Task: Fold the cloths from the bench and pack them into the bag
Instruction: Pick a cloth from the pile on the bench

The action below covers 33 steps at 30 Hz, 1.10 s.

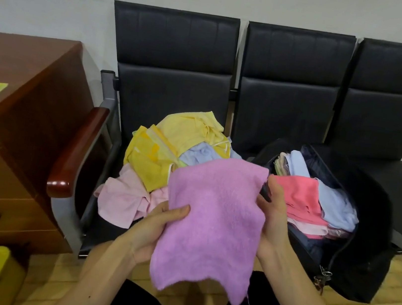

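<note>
The step in hand appears to be the folding of a single cloth. A fluffy lilac terry cloth [213,219] is held up in the air between the two hands, its lower edge hanging ragged and uneven; whether it is already doubled cannot be told. The left hand [155,226] grips the cloth's left edge, thumb on the front face and fingers hidden behind. The right hand [274,213] pinches the right edge near the top corner, fingers curled round it.

Beyond the left hand, on the seat of the black padded bench [287,107], lies a loose heap of yellow, pale blue and pale pink cloths [166,152], not yet folded. Just beyond the right hand and to its right stands the open black fabric bag [371,230], with folded coral and pale blue cloths [302,199] stacked inside.

The next move probably calls for bringing the two held edges together, squaring the corners, then carrying the bundle rightward into the bag.
</note>
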### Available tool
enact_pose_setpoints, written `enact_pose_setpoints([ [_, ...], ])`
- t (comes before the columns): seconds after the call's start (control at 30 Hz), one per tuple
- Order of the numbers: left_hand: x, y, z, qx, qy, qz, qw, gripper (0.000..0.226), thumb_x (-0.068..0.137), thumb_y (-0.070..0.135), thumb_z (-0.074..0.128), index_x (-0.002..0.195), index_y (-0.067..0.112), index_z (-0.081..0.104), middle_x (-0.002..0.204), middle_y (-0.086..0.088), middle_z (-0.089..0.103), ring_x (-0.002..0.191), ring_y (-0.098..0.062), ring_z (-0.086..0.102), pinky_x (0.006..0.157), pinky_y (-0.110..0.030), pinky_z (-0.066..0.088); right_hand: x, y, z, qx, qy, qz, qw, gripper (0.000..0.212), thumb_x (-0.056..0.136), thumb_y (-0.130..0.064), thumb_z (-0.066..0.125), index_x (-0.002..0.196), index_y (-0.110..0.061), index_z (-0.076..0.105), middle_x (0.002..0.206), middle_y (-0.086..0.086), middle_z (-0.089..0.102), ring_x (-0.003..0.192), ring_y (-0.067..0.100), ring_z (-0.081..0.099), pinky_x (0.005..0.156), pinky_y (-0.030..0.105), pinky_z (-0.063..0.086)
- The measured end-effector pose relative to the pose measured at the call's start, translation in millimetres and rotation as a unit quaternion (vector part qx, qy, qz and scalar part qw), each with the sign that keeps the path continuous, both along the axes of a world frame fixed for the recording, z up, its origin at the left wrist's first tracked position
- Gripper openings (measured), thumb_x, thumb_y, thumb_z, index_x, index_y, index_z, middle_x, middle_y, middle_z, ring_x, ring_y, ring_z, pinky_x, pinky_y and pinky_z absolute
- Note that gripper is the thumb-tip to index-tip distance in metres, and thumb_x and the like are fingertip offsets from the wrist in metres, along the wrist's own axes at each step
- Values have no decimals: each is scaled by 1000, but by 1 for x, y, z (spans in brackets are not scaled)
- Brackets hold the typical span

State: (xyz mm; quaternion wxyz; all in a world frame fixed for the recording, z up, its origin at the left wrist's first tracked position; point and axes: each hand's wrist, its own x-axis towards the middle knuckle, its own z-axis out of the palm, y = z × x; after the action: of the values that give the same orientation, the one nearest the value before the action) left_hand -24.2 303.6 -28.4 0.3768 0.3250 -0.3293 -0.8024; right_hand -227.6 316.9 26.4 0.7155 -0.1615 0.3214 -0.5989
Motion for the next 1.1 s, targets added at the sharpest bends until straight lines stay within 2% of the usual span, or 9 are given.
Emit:
enact_pose_setpoints([
  [0.07, 1, -5, 2, 51, 7, 59, 997, 53, 72, 24, 85, 119, 8, 70, 120, -22, 68, 108, -38, 68, 96, -53, 53, 5, 4, -14, 17, 34, 37, 999, 33, 81, -39, 67, 96, -10, 77, 90, 8, 75, 83, 22, 72, 87, 40, 54],
  [0.2, 13, -20, -6, 64, -16, 102, 993, 51, 90, 29, 70, 134, 8, 58, 125, -21, 67, 117, -36, 64, 103, -48, 48, 16, 11, -43, 33, 178, 113, 977, 30, 80, 1, 70, 110, 1, 67, 100, 18, 74, 86, 24, 73, 69, 34, 60],
  [0.4, 24, -27, -15, -64, -103, 97, 988, 54, 86, 23, 64, 139, 28, 53, 131, 3, 66, 119, -18, 64, 84, -38, 58, -1, -11, -41, -31, 318, 24, 947, 24, 90, -17, 70, 113, -12, 68, 108, 12, 74, 101, 31, 71, 88, 49, 57],
  [0.47, 25, -29, -16, -94, -117, 101, 983, 57, 88, 21, 64, 142, 26, 49, 132, 4, 66, 121, -17, 63, 90, -36, 58, -3, -15, -43, -55, 372, 11, 927, 18, 93, -21, 68, 109, -15, 70, 106, 11, 74, 103, 33, 69, 91, 52, 56],
  [0.63, 22, -39, -12, -173, -203, 126, 955, 56, 88, 15, 71, 139, 24, 50, 127, 7, 67, 116, -12, 65, 88, -27, 57, -9, -23, -46, -115, 447, -20, 887, 17, 91, -13, 69, 105, -23, 67, 102, -1, 75, 96, 17, 71, 77, 31, 60],
  [0.77, 19, -51, -6, -212, -262, 117, 934, 60, 79, 15, 81, 131, 24, 52, 124, 6, 67, 112, -10, 65, 84, -25, 57, -14, -35, -49, -121, 486, -30, 865, 25, 86, -10, 75, 106, -22, 65, 104, -1, 74, 95, 17, 71, 78, 34, 60],
  [0.9, 16, -61, 0, -219, -323, 120, 913, 71, 75, 16, 86, 129, 26, 40, 122, 3, 63, 110, -13, 64, 82, -30, 57, -22, -39, -47, -106, 545, -33, 831, 48, 79, -22, 82, 116, -22, 50, 106, -7, 64, 91, 5, 64, 62, 14, 52],
  [1.0, 16, -68, 1, -229, -359, 129, 895, 82, 76, 18, 85, 134, 32, 29, 121, -5, 62, 102, -18, 66, 77, -32, 58, -29, -42, -46, -110, 554, -39, 824, 61, 77, -22, 84, 121, -25, 42, 100, 1, 66, 83, 11, 66, 55, 14, 50],
  [1.1, 20, -74, 0, -246, -344, 104, 900, 88, 80, 19, 82, 147, 40, 30, 138, 4, 52, 115, -17, 60, 93, -38, 55, -35, -47, -46, -136, 583, 10, 801, 71, 79, -25, 82, 133, -36, 37, 96, -2, 71, 83, 7, 69, 62, 16, 54],
])
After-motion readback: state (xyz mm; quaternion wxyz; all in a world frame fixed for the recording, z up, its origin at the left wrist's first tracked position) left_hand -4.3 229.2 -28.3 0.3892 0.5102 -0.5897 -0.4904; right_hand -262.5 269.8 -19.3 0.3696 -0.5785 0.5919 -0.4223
